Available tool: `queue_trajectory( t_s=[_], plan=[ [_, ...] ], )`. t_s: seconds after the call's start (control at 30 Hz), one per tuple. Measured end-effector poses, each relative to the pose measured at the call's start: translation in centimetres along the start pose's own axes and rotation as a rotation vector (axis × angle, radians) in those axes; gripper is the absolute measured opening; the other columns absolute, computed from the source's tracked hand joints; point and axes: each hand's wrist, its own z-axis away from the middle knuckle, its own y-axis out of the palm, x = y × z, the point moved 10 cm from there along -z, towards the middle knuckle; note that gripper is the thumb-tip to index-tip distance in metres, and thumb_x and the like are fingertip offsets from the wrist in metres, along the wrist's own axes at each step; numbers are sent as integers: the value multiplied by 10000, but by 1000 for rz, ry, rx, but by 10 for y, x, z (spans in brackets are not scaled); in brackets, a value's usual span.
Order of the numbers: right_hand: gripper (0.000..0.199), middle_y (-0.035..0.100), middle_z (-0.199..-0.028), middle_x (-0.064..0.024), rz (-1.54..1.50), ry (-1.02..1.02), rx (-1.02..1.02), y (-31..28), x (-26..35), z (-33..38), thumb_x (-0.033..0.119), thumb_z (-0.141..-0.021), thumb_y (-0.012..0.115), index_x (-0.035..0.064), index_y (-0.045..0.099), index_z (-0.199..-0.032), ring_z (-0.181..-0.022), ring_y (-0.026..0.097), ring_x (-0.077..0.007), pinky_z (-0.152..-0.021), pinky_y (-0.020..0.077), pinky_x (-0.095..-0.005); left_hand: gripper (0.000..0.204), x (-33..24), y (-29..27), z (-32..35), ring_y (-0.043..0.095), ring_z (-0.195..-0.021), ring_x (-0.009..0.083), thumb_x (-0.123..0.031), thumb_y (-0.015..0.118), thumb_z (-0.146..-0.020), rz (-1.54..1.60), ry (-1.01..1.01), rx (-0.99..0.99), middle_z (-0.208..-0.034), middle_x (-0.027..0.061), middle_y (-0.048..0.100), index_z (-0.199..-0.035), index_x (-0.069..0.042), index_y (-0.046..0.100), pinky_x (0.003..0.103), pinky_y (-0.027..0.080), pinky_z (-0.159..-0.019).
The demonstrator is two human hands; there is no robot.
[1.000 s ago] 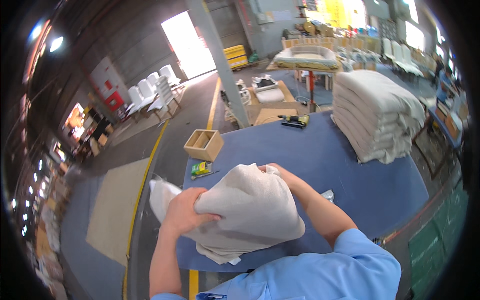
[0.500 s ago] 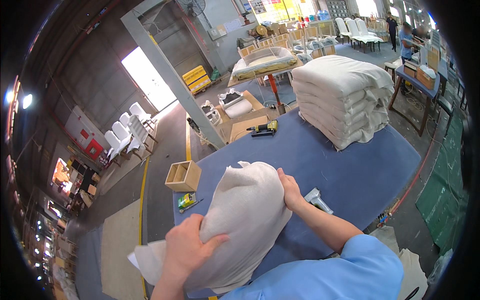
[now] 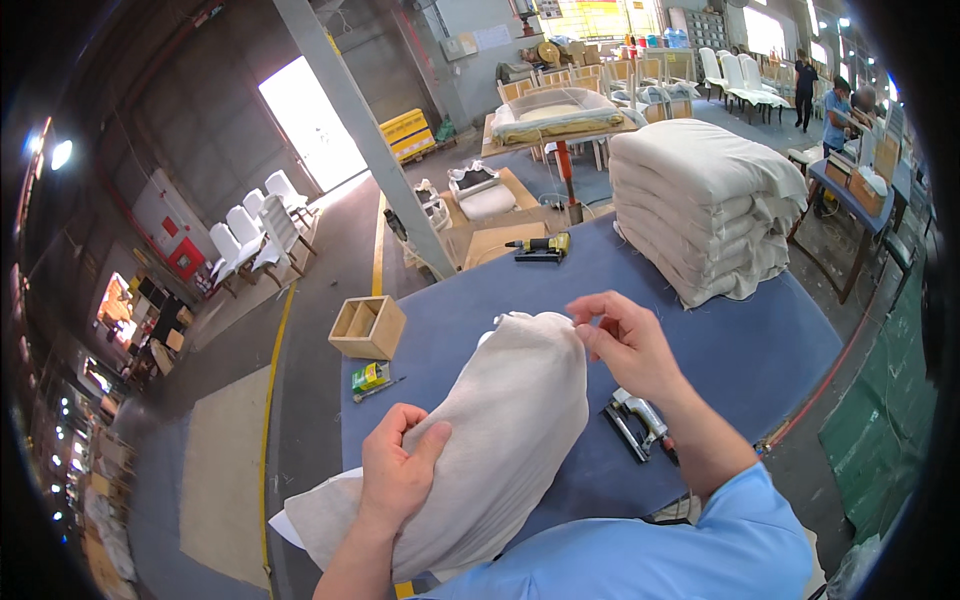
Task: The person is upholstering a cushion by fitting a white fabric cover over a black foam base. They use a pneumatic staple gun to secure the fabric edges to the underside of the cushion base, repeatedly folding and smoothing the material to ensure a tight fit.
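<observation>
A cushion-like piece in off-white fabric (image 3: 500,420) stands tilted in front of me on the blue-topped table (image 3: 440,310). My left hand (image 3: 402,465) is closed on its left side, thumb on the cloth facing me and fingers behind. At its upper right corner, my right hand (image 3: 630,345) has thumb and fingers bent together in a pinch. What lies between those fingertips is too small to make out. A silver staple gun (image 3: 640,425) rests on the table beneath my right forearm.
Folded off-white covers or cushions (image 3: 705,210) are stacked at the table's far right. A yellow-black staple gun (image 3: 540,247) lies at the far edge. On the left sit a divided wooden box (image 3: 368,327) and a small green-yellow box (image 3: 370,376). A grey post (image 3: 365,140) rises beyond.
My right hand has lifted off the fabric's right side to its upper corner, fingers now bent. My left hand has shifted slightly right. The silver staple gun shows more fully.
</observation>
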Motion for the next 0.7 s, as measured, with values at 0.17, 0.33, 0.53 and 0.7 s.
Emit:
queue_trajectory(
  t_s=[0.17, 0.33, 0.53, 0.7],
  plan=[
    [604, 674, -1311, -180, 374, -188, 549, 70, 135, 2, 65, -926, 751, 32, 560, -1498, -899, 736, -293, -851, 581, -413, 209, -20, 21, 13, 554, -756, 66, -177, 785, -983, 194, 12, 24, -808, 3, 670, -942, -11, 666, 253, 461, -681],
    [518, 686, -1276, -209, 810, -171, 1007, 120, 116, 5, 120, -918, 760, -6, 597, -1393, -1155, 689, -406, -987, 553, -498, 185, -24, 24, 33, 569, -750, 68, -141, 798, -959, 240, 53, 8, -799, 13, 678, -963, -13, 665, 259, 467, -669],
    [283, 768, -1004, -188, 932, -42, 1223, 138, 137, 30, 150, -955, 718, -32, 703, -1170, -1005, 740, -381, -871, 571, -496, 145, -31, 22, 47, 578, -744, 64, -30, 776, -929, 275, 71, 10, -825, 7, 664, -973, -17, 638, 225, 458, -685],
    [248, 751, -905, -212, 1013, -26, 1221, 118, 120, 39, 216, -1022, 657, 8, 728, -1136, -923, 741, -399, -808, 569, -499, 171, -39, 32, 53, 602, -808, 87, -151, 719, -1014, 260, 105, 67, -893, 21, 677, -1098, -12, 664, 241, 486, -746]
  ],
)
